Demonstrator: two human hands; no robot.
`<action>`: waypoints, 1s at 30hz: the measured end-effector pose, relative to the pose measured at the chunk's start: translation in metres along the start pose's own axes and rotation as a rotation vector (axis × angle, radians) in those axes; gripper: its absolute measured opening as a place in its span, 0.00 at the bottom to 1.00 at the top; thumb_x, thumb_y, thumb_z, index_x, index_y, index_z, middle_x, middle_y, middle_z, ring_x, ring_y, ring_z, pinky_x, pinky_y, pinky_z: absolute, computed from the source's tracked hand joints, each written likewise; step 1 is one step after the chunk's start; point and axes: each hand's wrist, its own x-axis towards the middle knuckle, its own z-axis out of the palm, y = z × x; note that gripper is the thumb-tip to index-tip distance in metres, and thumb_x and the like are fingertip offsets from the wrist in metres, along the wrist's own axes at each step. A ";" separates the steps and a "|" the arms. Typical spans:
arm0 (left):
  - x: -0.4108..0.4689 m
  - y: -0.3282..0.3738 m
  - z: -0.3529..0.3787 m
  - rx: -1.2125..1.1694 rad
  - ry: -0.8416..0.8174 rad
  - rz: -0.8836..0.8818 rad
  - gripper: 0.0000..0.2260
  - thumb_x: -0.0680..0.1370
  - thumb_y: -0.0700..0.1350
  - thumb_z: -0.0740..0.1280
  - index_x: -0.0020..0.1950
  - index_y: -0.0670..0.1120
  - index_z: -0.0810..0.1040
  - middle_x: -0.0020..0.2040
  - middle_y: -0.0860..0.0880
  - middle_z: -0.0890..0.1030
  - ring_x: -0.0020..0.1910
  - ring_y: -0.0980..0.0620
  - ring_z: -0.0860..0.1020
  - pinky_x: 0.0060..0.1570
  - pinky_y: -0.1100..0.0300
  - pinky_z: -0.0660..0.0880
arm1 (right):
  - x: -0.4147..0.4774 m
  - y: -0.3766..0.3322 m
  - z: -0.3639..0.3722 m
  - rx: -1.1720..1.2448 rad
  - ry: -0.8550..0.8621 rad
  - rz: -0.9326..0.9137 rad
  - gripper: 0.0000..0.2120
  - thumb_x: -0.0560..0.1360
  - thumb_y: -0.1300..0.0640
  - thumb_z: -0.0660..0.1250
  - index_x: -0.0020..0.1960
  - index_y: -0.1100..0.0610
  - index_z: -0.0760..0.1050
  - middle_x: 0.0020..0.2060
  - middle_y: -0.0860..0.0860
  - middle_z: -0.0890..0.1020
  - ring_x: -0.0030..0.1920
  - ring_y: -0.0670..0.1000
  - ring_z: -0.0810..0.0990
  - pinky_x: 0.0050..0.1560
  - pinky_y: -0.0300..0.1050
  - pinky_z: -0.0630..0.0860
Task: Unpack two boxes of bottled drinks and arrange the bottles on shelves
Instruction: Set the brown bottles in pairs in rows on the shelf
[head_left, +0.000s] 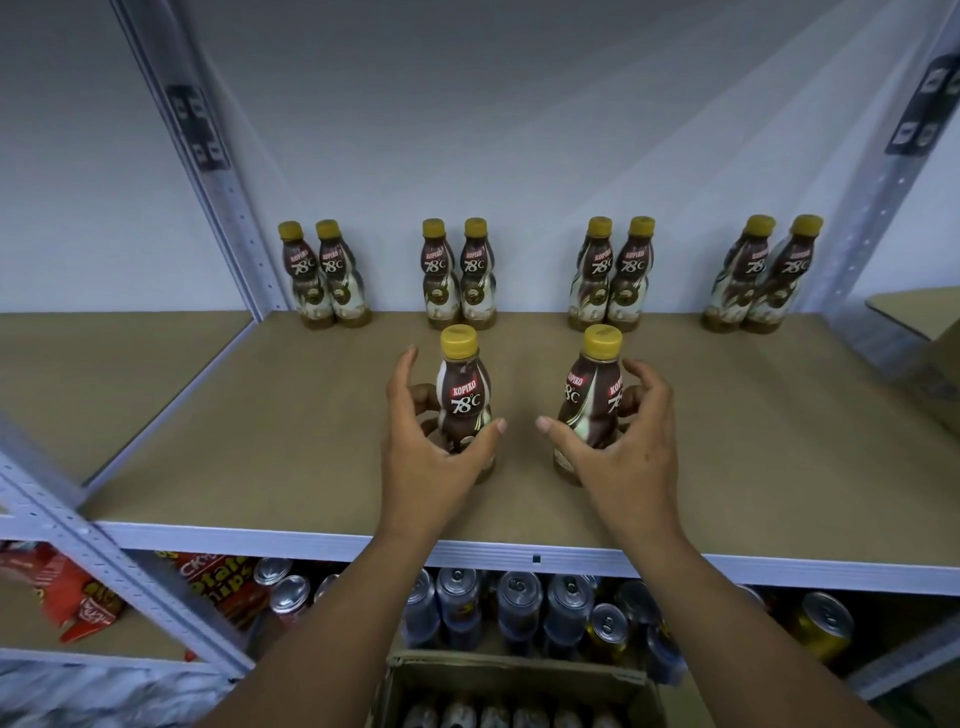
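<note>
**Two Bottles, One in Each Hand**

The left bottle (464, 400) and the right bottle (592, 395) stand upright on the shelf (727, 441), near the middle and a little apart. The left hand (431, 457) curls round the low part of the left bottle. The right hand (618, 457) curls round the low part of the right one. On each hand the top finger stands off the bottle, so I cannot tell how tight the hold is.

Each bottle is small and looks like plastic, with a smooth, shiny wrap in brown and cream. The shape goes in and out like a little snowman, with a thin waist. That waist looks like the best place to hold, because fingers fit there and will not slide. The bottles look full, so each is likely a bit heavy for its size but fine for one hand. They are tall and thin, so a bump could tip them. The yellow caps (458, 343) are round, with fine ridges.

At the back of the shelf, four pairs (460, 275) of the same bottles stand by the white wall. The shelf board is flat, brown and dull, like pressed wood. The posts (218, 171) are pale metal with holes.

Lower down are shiny cans (519, 597), red chip bags (218, 577), and an open cardboard box (519, 675) with more bottles inside.
</note>
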 end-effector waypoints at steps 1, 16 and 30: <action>0.000 0.000 0.000 -0.006 0.001 -0.001 0.46 0.69 0.41 0.82 0.79 0.60 0.60 0.61 0.52 0.76 0.57 0.59 0.80 0.50 0.72 0.75 | 0.000 0.001 0.000 0.006 -0.007 -0.003 0.45 0.63 0.40 0.82 0.71 0.46 0.62 0.61 0.47 0.73 0.59 0.50 0.75 0.59 0.50 0.76; 0.004 -0.002 -0.001 -0.007 -0.041 -0.056 0.44 0.72 0.37 0.78 0.81 0.56 0.58 0.60 0.55 0.79 0.54 0.62 0.81 0.50 0.70 0.76 | 0.001 0.003 -0.002 0.082 -0.047 0.026 0.38 0.67 0.51 0.81 0.70 0.44 0.65 0.54 0.46 0.79 0.51 0.46 0.79 0.52 0.43 0.77; 0.005 -0.004 0.000 -0.050 -0.159 -0.093 0.41 0.76 0.32 0.71 0.81 0.57 0.56 0.65 0.54 0.80 0.58 0.59 0.82 0.54 0.70 0.75 | 0.002 0.001 -0.001 0.089 -0.055 0.015 0.40 0.67 0.49 0.81 0.73 0.46 0.64 0.57 0.45 0.78 0.55 0.48 0.78 0.56 0.45 0.75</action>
